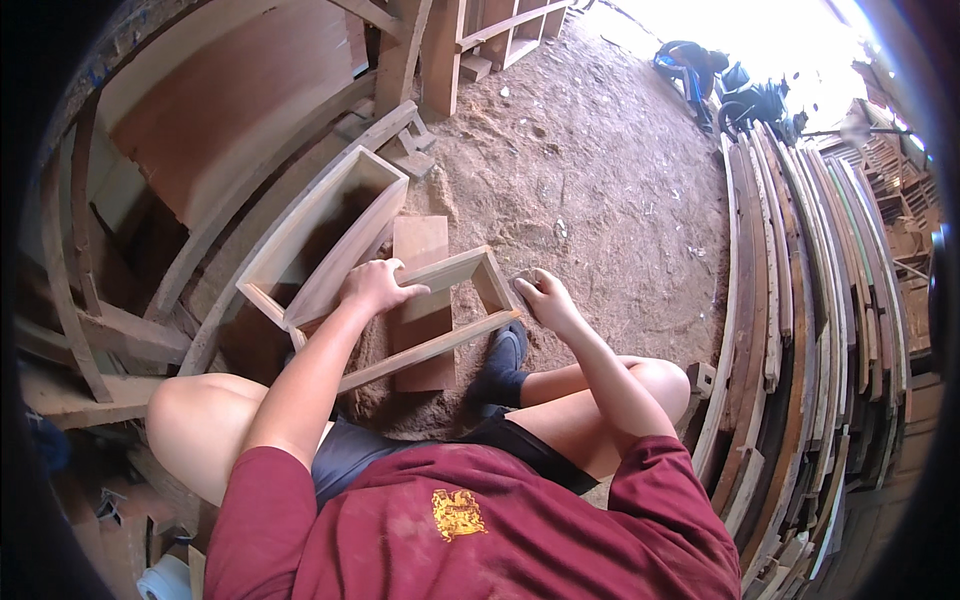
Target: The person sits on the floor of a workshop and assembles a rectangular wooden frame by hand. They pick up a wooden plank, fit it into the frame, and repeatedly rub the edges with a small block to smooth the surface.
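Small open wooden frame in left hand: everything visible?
The pale rectangular wooden frame, running diagonally, shows two long sides joined by an end piece, its middle open over a brown wooden board. The left hand grips its far side; the right hand is beside the end piece, contact unclear. Left end mostly hidden.

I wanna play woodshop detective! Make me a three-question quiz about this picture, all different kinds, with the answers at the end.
1. True or false: the left hand is on the wooden frame.

2. Multiple choice: on which side of the person is the big stack of long boards?
A) left
B) right
C) both sides

3. Fill in the blank: the shirt is dark red, and the emblem on it is ____.

Key:
1. True; the thumb lies over one of its sides.
2. B; the boards run along the person's right.
3. Yellow.
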`<state>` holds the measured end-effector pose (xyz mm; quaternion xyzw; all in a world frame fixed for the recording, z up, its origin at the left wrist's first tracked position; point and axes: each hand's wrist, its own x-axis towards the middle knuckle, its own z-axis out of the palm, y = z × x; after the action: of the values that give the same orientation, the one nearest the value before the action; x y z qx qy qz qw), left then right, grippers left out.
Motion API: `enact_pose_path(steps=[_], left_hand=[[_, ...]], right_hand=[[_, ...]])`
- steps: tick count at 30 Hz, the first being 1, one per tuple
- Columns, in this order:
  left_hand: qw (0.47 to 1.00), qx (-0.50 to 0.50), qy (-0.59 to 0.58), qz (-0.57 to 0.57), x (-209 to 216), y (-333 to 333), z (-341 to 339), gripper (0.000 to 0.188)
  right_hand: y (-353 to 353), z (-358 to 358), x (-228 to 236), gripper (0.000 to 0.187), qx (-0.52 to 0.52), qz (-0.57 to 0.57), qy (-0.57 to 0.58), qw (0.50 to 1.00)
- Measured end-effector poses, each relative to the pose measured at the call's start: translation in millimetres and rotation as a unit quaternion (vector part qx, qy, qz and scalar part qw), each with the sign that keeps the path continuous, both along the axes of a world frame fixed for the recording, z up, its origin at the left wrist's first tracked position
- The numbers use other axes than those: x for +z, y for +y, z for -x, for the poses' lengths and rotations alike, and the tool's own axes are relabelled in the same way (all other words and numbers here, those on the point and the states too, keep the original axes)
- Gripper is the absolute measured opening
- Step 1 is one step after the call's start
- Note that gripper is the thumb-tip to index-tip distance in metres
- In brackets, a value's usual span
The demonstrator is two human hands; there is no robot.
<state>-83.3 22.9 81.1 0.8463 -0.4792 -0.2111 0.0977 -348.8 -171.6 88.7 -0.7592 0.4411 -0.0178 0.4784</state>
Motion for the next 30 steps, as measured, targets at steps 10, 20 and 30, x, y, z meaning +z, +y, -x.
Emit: enact_pose_path(steps=[10, 20, 30], left_hand=[[0.998, -0.037, -0.059, -0.001, -11.4, -0.8, 9.1, 0.036], [0.998, -0.045, -0.037, -0.003, -7.4, -6.2, 8.0, 0.029], [0.999, -0.014, -0.030, -0.030, -15.4, -6.9, 8.9, 0.030]], right_hand=[[13.8, -36.8, -49.5, 0.048, -0.015, 0.206, 0.039, 0.978], [-4.6, -51.8, -72.9, 0.052, -0.074, 0.164, 0.034, 0.983], [-6.4, -74.5, -59.3, 0.057, -0.076, 0.140, 0.015, 0.987]])
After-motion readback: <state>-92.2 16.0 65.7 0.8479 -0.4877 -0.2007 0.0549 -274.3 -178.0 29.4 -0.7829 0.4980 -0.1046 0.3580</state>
